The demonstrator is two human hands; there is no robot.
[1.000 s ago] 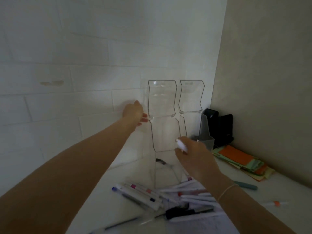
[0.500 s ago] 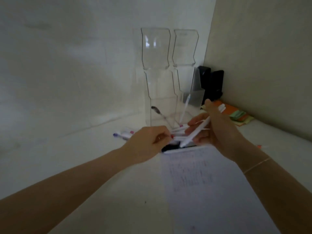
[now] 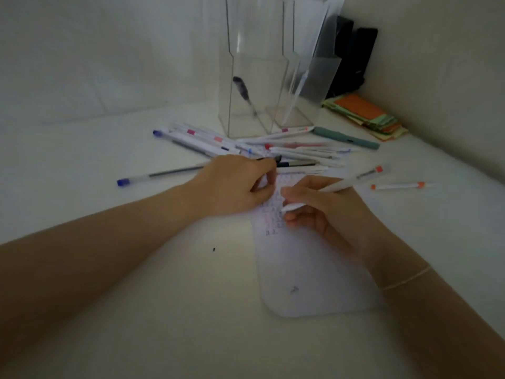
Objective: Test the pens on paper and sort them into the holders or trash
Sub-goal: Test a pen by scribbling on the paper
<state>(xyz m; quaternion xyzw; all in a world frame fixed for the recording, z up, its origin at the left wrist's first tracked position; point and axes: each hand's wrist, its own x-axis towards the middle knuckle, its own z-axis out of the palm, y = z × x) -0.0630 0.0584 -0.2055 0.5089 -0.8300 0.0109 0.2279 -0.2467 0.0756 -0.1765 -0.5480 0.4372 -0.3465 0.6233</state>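
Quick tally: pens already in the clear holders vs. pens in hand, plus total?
Pens in left holder: 1, dark grip
Pens in right holder: 1, white
Pens in right hand: 1, white
Pens in left hand: 0, it rests on the paper
Total: 3

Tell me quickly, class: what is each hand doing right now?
Left hand: fingers curled, resting on the paper; holding nothing visible.
Right hand: gripping a white pen, tip at the paper.

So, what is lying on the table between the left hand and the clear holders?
In the head view, a heap of pens lies between the left hand and the clear holders.
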